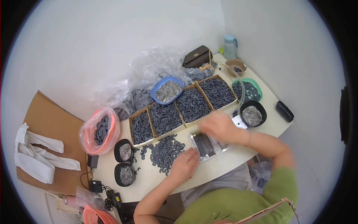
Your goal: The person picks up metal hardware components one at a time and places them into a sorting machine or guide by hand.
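A shallow silver tray [203, 159] lies near the front edge of the table, with rows of small dark grey parts and a paler section inside. At its left side, my left hand [184, 163] has its fingers curled against the rim, gripping it. Over the tray's far edge hovers my right hand [220, 127], slightly blurred, its fingers drawn together; whatever they hold is hidden. Just left of the tray spreads a loose heap of small dark grey plastic pieces [166, 152]. Behind it, several joined cardboard boxes [185, 125] are full of similar pieces.
A blue basin [152, 93] of metal pins rests on the boxes. Black bowls [265, 114] [116, 150] of pins flank the work area. A green bowl [260, 83], black case [285, 111], blue bottle [230, 47], dark handbag [197, 56] and coral basket [112, 136] stand around; cables [109, 199] hang at left.
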A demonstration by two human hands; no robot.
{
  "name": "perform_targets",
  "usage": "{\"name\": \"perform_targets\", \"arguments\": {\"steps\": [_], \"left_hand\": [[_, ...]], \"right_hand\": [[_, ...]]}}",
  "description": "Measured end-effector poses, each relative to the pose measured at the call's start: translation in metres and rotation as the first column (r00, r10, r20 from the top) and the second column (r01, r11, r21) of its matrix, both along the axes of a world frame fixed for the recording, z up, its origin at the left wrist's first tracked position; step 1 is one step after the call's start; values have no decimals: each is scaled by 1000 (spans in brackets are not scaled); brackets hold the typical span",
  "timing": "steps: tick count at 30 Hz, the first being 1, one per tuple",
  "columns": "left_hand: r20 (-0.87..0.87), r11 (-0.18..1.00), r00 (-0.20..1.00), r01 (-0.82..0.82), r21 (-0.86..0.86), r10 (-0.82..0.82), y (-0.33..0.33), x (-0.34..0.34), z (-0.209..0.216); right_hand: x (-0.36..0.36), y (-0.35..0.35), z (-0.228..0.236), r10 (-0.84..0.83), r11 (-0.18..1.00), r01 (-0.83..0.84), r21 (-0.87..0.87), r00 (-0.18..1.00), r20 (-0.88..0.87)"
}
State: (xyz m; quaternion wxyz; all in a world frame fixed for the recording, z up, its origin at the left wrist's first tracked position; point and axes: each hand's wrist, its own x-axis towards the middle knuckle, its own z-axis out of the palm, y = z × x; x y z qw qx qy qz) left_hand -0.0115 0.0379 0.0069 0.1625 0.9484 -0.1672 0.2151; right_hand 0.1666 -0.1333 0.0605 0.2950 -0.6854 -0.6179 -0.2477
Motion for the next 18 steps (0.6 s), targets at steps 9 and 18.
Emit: {"name": "perform_targets", "arguments": {"steps": [9,18], "left_hand": [[-96,917,981,-122,381,171,-49,25,6],[-92,991,986,-134,20,135,-12,39,28]], "right_hand": [[73,55,-17,-98,990,33,-135,857,-506],[149,-27,2,-536,587,221,-779,827,-169]]}}
